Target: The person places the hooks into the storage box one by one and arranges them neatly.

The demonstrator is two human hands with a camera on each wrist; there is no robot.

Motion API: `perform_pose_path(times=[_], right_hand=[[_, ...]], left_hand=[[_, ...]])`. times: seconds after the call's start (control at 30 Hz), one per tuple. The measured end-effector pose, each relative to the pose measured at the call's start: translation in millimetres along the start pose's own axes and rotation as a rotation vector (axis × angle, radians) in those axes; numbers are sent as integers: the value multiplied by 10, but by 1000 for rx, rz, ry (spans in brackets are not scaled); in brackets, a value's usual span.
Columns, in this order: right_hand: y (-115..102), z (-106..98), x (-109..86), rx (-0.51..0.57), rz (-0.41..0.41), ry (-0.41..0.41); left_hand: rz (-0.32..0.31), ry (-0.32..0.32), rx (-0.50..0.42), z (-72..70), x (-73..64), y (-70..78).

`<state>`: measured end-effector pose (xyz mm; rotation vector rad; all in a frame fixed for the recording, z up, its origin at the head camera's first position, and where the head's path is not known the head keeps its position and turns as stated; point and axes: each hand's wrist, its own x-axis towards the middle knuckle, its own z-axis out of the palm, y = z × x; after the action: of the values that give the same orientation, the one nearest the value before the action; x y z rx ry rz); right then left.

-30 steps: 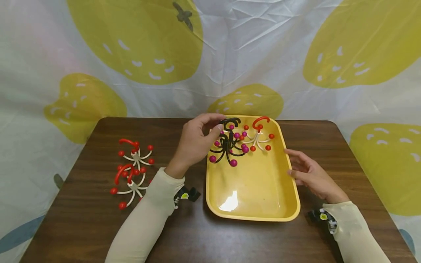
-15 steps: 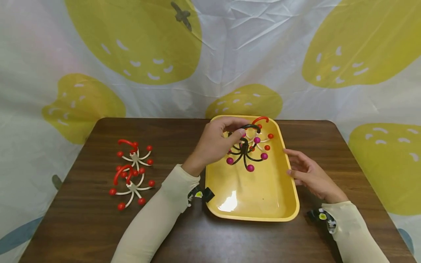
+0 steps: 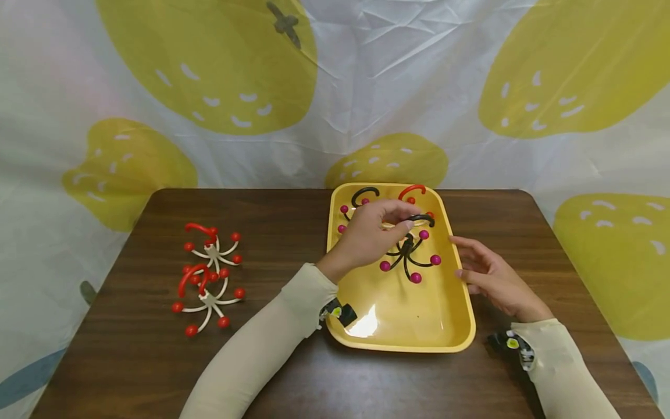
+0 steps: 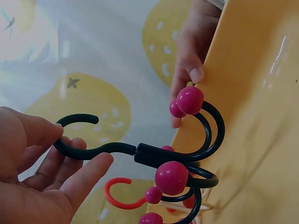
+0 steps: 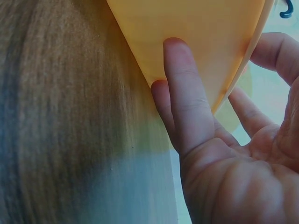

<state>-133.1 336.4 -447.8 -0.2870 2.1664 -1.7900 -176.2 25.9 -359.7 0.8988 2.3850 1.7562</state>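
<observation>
My left hand (image 3: 369, 233) pinches the hook of a black octopus-style hanger (image 3: 406, 249), whose curved arms end in magenta balls. It hangs over the yellow tray (image 3: 400, 349), arms downward. In the left wrist view, thumb and fingers close around the hook of this hanger (image 4: 154, 154). A second black hanger (image 3: 364, 191) lies at the tray's back left, partly hidden by my left hand. Behind the held one is a white hanger with a red hook (image 3: 412, 188). Straight fingers of my right hand (image 3: 499, 282) touch the tray's right outer wall (image 5: 210, 28).
On the brown table (image 3: 125, 355), left of the tray, sit two white hangers with red hooks and red balls, one farther back (image 3: 211, 251) and one nearer (image 3: 210, 298). A lemon-print cloth (image 3: 345, 75) hangs behind the table.
My left hand has moved right and slightly nearer with the black hanger, away from the other black hanger at the tray's back left. My right hand stays at the tray's side.
</observation>
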Motion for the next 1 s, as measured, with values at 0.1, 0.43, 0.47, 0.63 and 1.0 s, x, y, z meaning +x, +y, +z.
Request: perform_pose_path(times=[0.1,0.43,0.47,0.63,1.0], right_hand=[[6,-1,0,1,-2,0],[8,-6,-2,15,-5,-5],[9,-6,-2,16,-4,-6],[10,-5,0,22,-3,-10],[5,2,0,45,-11,-16]], left_hand=[[-4,-18,15,45,14,-13],[-30,-36,4,119,74,-78],[-38,-41,3,123,81,-85],[-67,-56,17,161,104,-145],[-83,-88,36,267,124,-272]])
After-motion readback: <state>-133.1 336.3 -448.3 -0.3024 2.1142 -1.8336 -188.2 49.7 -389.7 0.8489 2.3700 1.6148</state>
